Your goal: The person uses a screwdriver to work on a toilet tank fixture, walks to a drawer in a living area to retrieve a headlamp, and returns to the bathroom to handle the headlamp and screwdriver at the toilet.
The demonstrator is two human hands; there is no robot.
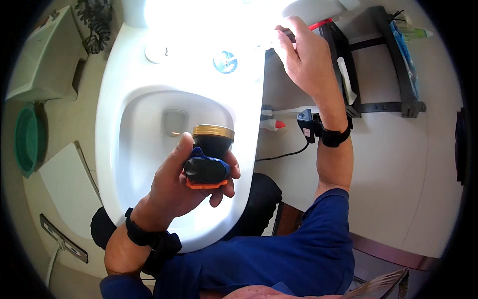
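My left hand [172,182] is wrapped round a black flashlight [206,168] with a gold ring, a blue part and an orange edge. It is held over the bowl of a white toilet [106,149], whose back part is lit very brightly. At the upper right, my right hand [306,57] pinches a thin tool [287,34] with a dark part at the fingers; glare and the fingers hide its kind. A blue round disc [225,62] and a white round cap [157,52] sit on the rear of the toilet, left of that hand.
A black rack [386,107] stands at the right, near a red bar [320,23]. A bottle with a red tip [273,124] lies beside the toilet. Along the left are a green basin [30,139], a white panel [69,187] and a floor drain strip [63,238].
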